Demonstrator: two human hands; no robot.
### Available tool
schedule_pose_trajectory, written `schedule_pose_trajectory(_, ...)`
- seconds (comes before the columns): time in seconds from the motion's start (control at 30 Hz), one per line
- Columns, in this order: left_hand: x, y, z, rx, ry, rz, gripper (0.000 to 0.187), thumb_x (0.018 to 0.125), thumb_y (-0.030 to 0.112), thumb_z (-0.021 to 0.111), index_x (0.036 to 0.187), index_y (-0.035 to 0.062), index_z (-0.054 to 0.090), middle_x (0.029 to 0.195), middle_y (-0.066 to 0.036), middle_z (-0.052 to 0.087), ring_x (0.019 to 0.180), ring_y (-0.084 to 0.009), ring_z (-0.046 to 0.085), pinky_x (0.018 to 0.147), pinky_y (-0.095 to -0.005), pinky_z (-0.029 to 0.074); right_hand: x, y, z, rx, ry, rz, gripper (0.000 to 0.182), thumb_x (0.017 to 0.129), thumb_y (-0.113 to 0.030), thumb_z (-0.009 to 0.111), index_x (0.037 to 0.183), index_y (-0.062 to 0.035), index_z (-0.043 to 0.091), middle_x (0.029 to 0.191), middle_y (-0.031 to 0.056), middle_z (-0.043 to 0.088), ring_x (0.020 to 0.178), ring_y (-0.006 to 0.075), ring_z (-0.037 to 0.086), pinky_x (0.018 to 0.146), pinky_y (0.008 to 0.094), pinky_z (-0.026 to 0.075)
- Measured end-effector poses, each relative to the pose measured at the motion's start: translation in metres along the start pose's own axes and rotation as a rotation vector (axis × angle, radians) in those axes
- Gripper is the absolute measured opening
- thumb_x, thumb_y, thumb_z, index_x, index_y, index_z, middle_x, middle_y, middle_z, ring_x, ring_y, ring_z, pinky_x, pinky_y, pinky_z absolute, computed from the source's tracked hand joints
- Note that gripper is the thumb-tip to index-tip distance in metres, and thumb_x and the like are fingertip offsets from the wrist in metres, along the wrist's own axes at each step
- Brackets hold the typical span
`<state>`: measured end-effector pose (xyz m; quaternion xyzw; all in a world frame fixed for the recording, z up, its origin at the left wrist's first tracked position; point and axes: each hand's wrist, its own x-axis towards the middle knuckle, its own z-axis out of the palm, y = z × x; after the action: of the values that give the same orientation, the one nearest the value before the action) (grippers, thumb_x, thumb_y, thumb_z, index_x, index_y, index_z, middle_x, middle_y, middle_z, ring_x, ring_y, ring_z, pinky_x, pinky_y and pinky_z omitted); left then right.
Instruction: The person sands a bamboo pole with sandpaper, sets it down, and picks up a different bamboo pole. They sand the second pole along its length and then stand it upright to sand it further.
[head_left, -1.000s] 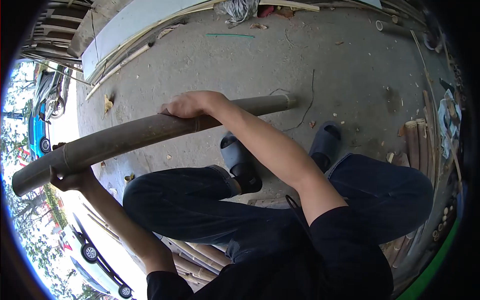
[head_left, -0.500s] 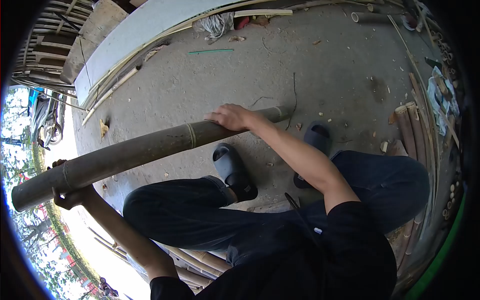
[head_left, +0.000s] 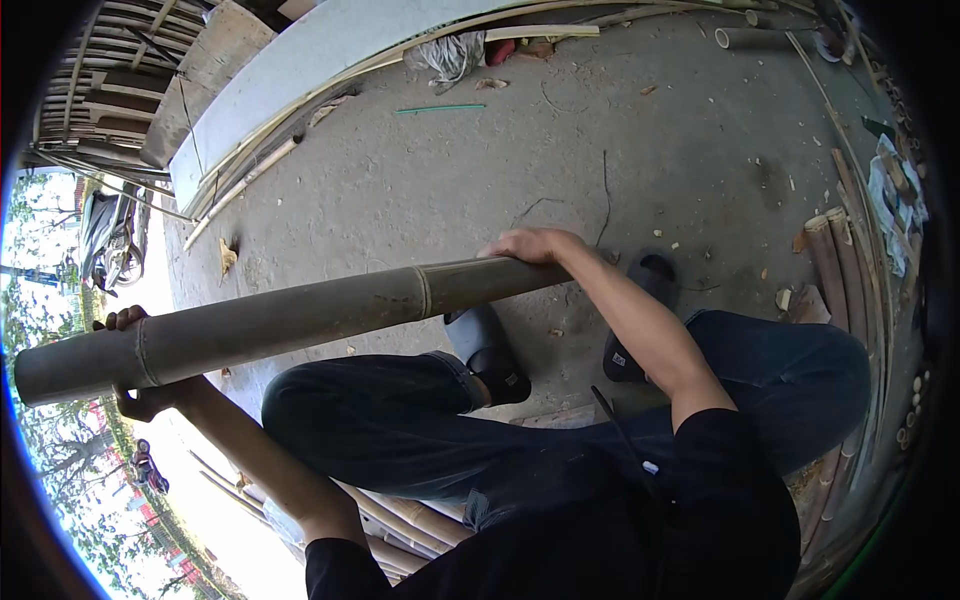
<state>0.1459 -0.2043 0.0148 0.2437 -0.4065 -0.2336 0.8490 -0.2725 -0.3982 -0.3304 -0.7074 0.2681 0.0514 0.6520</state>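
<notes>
A thick grey-brown bamboo pole (head_left: 290, 318) lies across my view above my legs, tilted slightly, its left end lower. Near that left end my left hand (head_left: 158, 397) is wrapped round it, the thumb below and fingertips showing over the far side, close to a node ring. My right hand (head_left: 535, 245) grips the pole from above, beyond a second node ring. My right hand and forearm cover part of the pole's right end.
Several bamboo poles (head_left: 828, 265) and thin strips lie along the right. Split strips (head_left: 245, 190) and a crumpled plastic bag (head_left: 447, 58) lie beside a pale sheet (head_left: 290, 65). A short bamboo tube (head_left: 760, 39) rests at the back. My sandals (head_left: 488, 345) stand on the concrete floor (head_left: 430, 190).
The pole has swung closer to level, its right part coming down and toward me. My right hand has shifted right along it, toward the end. The camera view has turned slightly.
</notes>
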Motion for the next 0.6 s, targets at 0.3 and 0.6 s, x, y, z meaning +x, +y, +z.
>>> schedule_pose_trajectory(0.3,0.045,0.051,0.000,0.362,-0.221,0.258,0.072,0.091,0.037,0.067,0.142,-0.0096,0.047,0.123,-0.022,0.059,0.110,-0.0311,0.061,0.098,-0.0446,0.047,0.009,-0.164,0.036,-0.066,0.400,-0.434,0.070,0.104,-0.055,0.039,0.081,0.0017,0.074,0.078,0.0283,0.070,0.079,0.0436,0.071,0.078,0.0513,0.053)
schedule_pose_trajectory(0.6,0.011,0.046,0.014,0.554,0.365,0.065,0.055,0.097,0.039,0.064,0.128,-0.0071,0.058,0.118,-0.020,0.067,0.112,-0.0300,0.066,0.105,-0.0431,0.051,0.049,0.026,0.036,-0.357,0.484,-0.345,0.065,0.104,-0.054,0.037,0.102,-0.0026,0.077,0.093,0.0240,0.073,0.093,0.0431,0.071,0.082,0.0488,0.053)
